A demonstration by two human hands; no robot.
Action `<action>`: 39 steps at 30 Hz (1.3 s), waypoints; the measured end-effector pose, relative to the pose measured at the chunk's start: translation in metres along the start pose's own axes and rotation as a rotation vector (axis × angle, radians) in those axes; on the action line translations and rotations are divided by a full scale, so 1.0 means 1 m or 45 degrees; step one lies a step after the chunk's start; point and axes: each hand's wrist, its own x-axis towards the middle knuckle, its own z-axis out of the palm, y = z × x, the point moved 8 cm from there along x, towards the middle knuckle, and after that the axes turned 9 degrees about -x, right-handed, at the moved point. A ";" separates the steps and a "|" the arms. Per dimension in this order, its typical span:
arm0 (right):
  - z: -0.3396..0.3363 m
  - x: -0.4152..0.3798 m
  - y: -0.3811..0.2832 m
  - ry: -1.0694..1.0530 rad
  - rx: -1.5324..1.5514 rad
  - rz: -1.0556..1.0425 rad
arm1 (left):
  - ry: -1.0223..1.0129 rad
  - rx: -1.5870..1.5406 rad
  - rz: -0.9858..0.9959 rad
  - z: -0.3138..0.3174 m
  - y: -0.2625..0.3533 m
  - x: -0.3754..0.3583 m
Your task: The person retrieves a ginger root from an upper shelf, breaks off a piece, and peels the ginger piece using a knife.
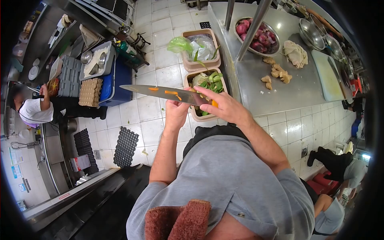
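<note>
A large kitchen knife [154,91] is held level over the scrap bins, its tip pointing left and orange scraps stuck to the blade. My right hand [230,107] is closed at the heel end, its index finger and thumb against the blade; the handle is hidden. Curled up under the middle of the blade is my left hand [176,115], its fingertips partly behind the steel, and I cannot tell what it grips. Below both hands stands a beige bin [187,81] of green leaves and peelings.
Another beige bin [216,63] holds plastic bags. On the steel table [256,90] at right are a bowl of red onions [262,42], ginger [280,73], a cloth [295,54] and a cutting board [326,76]. People work at far left and lower right. Black mats [125,146] lie on the floor.
</note>
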 end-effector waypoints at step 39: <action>-0.019 -0.020 0.000 -0.051 -0.079 0.153 | -0.011 0.576 -0.050 0.033 0.022 -0.006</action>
